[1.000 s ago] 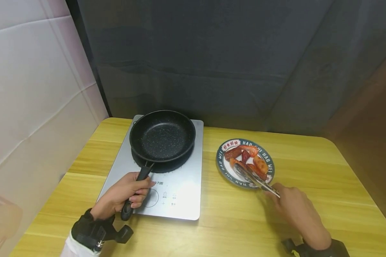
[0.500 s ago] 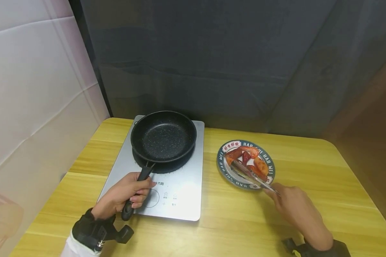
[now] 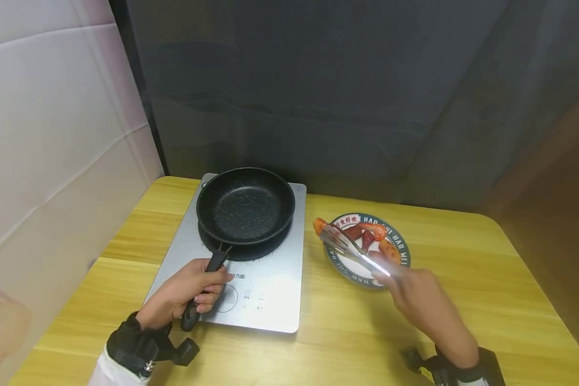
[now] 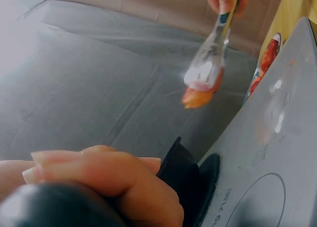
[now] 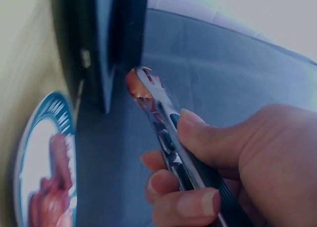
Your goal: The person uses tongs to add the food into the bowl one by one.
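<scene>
My left hand grips the black handle of a speckled frying pan. The pan's bowl is bare and sits over the dark ring of a silver induction cooktop. In my right hand is a pair of metal tongs, thumb on one side and fingers on the other. Their tips pinch an orange-red piece of food, raised off the plate; the tongs' heads cover much of it. Beneath the tongs lies a round plate with a green lettered rim. It carries a shrimp and several other reddish pieces.
The yellow wooden table runs on to the right of the plate. A dark cloth hangs behind its back edge. White sheeting stands along the left side, and a brown panel along the right.
My right hand has moved left and upward with the tongs, which now carry the orange-red piece off the plate. My left hand and the frying pan have stayed in place.
</scene>
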Tool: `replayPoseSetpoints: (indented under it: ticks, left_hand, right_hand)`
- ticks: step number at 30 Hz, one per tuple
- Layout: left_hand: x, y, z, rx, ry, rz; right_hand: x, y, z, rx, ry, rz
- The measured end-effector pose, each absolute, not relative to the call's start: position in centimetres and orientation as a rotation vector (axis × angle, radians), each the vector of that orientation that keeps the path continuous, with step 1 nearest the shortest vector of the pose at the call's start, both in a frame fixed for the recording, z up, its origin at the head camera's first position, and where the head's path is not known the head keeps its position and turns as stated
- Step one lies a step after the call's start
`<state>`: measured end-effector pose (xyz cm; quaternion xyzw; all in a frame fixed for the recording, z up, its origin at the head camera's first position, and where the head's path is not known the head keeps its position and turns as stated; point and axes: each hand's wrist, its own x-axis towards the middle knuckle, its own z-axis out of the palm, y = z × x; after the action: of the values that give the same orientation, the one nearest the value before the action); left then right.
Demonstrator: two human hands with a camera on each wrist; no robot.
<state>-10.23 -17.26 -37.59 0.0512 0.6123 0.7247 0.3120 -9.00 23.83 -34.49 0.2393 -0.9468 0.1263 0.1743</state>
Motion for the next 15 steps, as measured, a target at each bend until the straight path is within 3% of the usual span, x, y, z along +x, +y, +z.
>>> replayPoseSetpoints:
  ticks: [15]
  left_hand:
    - [-10.1,-16.8,-37.1,0.137,1.650,1.918]
  right_hand:
    - [-12.4,17.3,-31.5,0.871,-2.720,0.408]
